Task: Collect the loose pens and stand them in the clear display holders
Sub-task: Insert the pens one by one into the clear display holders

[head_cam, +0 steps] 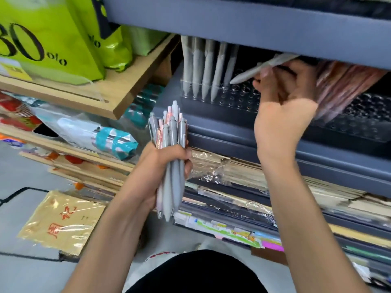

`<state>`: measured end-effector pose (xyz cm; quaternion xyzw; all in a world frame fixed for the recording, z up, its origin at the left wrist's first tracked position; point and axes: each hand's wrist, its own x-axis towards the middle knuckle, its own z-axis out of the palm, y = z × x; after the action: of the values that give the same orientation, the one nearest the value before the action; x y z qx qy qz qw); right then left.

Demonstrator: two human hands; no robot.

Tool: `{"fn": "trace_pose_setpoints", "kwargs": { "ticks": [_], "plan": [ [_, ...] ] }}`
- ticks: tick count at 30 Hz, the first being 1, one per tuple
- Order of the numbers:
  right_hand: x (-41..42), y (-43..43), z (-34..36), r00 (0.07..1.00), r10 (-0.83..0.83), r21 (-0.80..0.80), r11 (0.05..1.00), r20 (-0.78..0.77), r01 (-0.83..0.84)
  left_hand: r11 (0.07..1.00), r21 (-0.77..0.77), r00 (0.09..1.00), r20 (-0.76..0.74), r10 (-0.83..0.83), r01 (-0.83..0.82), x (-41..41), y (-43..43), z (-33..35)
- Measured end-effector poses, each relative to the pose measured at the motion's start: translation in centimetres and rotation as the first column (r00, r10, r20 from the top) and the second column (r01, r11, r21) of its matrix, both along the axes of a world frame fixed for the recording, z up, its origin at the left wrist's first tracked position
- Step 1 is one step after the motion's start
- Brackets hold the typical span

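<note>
Head view: the left hand (158, 163) is closed in a fist around a bundle of pens (172, 127), slim matte barrels in grey and pale pink. Their clicker ends point up and their tapered tips hang below the fist. The right hand (283, 115) pinches a single grey pen (249, 74) between thumb and curled fingers. This pen is tilted, its conical tip aimed down and to the left, just above the clear display holder (239, 98). The holder is a transparent plastic block with rows of round holes, and it sits on a grey-blue shelf (222, 123). Five grey pens (208, 66) stand in the holder's left end, tips down, side by side. A second clear holder (370, 117) lies to the right, with blurred pink pens (342, 85) above it. Flat items in glossy film wrap (222, 176) are stacked below the shelf. Shiny green bags (53, 43) rest on a wooden board (118, 92) at upper left.
</note>
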<state>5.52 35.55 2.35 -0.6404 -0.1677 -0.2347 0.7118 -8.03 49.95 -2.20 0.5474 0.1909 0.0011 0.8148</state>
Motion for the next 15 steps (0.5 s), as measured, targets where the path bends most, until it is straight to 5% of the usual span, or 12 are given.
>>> {"fn": "trace_pose_setpoints", "kwargs": {
  "ticks": [15],
  "plan": [
    [0.7, 3.0, 0.9, 0.967, -0.233, -0.399, 0.881, 0.104, 0.256, 0.992, -0.055, 0.993, 0.034, -0.109, 0.111, -0.7, 3.3, 0.1]
  ]
}}
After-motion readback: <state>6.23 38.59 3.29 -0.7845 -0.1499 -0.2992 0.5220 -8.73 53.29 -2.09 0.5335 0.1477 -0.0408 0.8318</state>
